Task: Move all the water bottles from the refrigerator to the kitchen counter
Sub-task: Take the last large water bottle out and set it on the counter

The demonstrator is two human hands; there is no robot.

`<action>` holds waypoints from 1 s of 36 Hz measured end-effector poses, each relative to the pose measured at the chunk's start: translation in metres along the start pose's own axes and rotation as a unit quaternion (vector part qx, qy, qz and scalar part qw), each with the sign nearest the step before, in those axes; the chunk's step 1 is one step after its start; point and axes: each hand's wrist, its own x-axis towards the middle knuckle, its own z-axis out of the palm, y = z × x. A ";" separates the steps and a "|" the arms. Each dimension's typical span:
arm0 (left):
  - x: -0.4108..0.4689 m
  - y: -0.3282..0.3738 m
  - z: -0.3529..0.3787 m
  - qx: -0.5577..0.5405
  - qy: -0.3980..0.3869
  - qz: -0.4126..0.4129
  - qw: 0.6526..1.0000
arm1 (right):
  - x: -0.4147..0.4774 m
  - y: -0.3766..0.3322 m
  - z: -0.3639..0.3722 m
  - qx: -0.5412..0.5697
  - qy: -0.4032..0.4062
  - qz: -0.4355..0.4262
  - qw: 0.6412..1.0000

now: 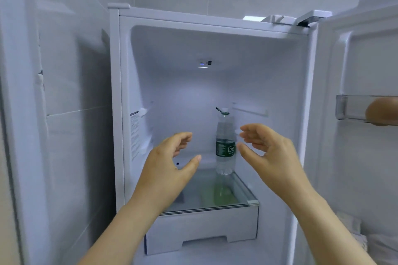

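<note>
Refrigerator (pixel 116 114) is standing with its door (pixel 355 168) swung open to the right, against a pale tiled wall (pixel 75 71). A small light (pixel 204 63) is glowing on the upper back panel.

One water bottle (pixel 225 146) is standing upright on the glass shelf (pixel 243 191), toward the right rear of the compartment. It is clear, with a dark green label round its middle and a green ring at the neck. It is casting a greenish reflection on the glass in front of it. A white drawer (pixel 204 230) is sitting directly beneath the shelf.

Both hands are reaching into the compartment above the shelf, with the bottle showing between them. The left hand (pixel 165 170) is hovering well left of the bottle, fingers and thumb spread apart and loosely curved, gripping nothing. The right hand (pixel 273 153) is hovering just right of the bottle, fingers and thumb likewise parted in a cupped shape. Its thumb tip is lying just beside the label; no contact is evident, and nothing is being held.

A clear door bin (pixel 349 109) is hanging on the open door, holding a rounded tan object too blurred to identify.
</note>
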 end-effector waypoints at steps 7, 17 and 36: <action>0.038 -0.044 0.035 0.002 0.008 0.000 1.000 | 0.037 0.052 0.030 0.026 0.015 0.011 0.999; 0.107 -0.082 0.088 0.035 0.024 0.016 0.999 | 0.095 0.119 0.062 0.066 0.046 0.023 0.997; 0.181 -0.157 0.147 0.006 0.015 -0.010 1.000 | 0.135 0.211 0.119 0.070 0.045 0.112 0.990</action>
